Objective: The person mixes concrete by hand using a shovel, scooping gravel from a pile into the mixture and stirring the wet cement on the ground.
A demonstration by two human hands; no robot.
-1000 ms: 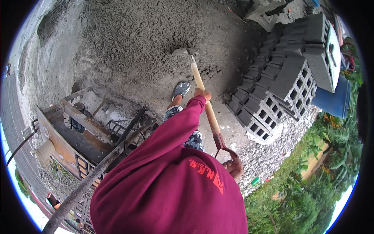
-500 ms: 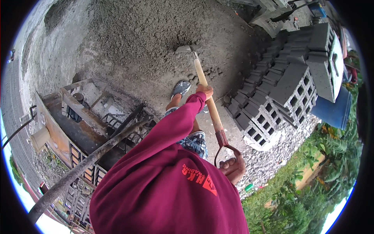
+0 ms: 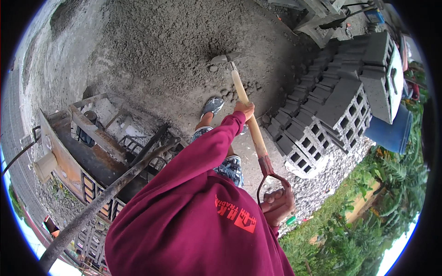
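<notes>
I hold a shovel with a long wooden shaft [image 3: 248, 115] and a red metal D-handle [image 3: 271, 177]. My left hand [image 3: 244, 109] grips the shaft about halfway down, its maroon sleeve stretched out along it. My right hand [image 3: 277, 205] is closed around the D-handle close to my body. The grey blade [image 3: 224, 58] is pushed into a wide heap of damp grey sand-cement mix [image 3: 161, 50]. One foot in a grey shoe [image 3: 212, 106] stands at the edge of the heap.
Stacks of hollow grey concrete blocks [image 3: 331, 110] stand to the right of the shovel, a blue drum [image 3: 391, 133] beyond them. A rusty metal block-making machine [image 3: 87, 156] with a long lever bar [image 3: 106, 193] stands at the left. Gravel and green plants lie at lower right.
The shovel has been thrust forward, so the blade is now deeper into the heap. My left arm has stretched out further and the view has shifted slightly.
</notes>
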